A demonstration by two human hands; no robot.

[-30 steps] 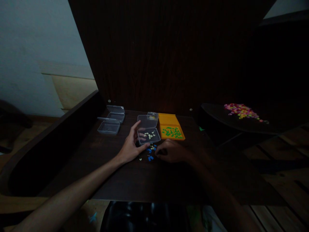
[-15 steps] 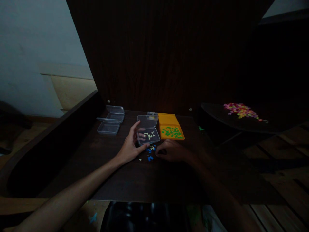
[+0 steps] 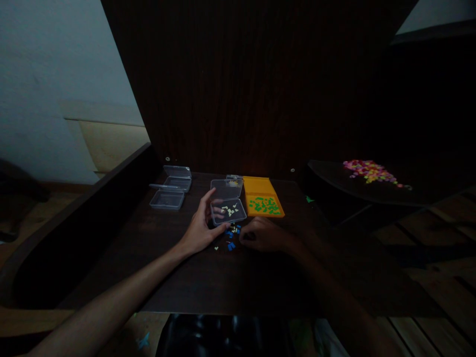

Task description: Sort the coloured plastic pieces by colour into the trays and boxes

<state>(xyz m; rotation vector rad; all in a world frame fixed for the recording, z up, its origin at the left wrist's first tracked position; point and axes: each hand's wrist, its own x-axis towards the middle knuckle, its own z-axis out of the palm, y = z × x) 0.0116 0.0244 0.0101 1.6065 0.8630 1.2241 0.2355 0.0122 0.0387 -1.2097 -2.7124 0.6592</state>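
My left hand [image 3: 200, 227] grips the near left corner of a small clear plastic box [image 3: 227, 210] that holds several pale yellow bits, its lid [image 3: 226, 189] tilted up behind. My right hand [image 3: 261, 236] rests curled on the dark table just right of a small loose heap of blue and pale bits [image 3: 231, 236], fingertips pinched beside them; what they hold is lost in the dark. An orange box [image 3: 263, 204] with several green bits sits right of the clear box.
Two more clear boxes [image 3: 169, 192] stand open at the back left. A dark wooden panel rises behind the table [image 3: 193, 277]. On a dark surface to the right lies a heap of pink and yellow bits [image 3: 370, 171]. Wooden floor shows to the right.
Both hands stay almost still. The view has shifted slightly, nothing else visibly moved.
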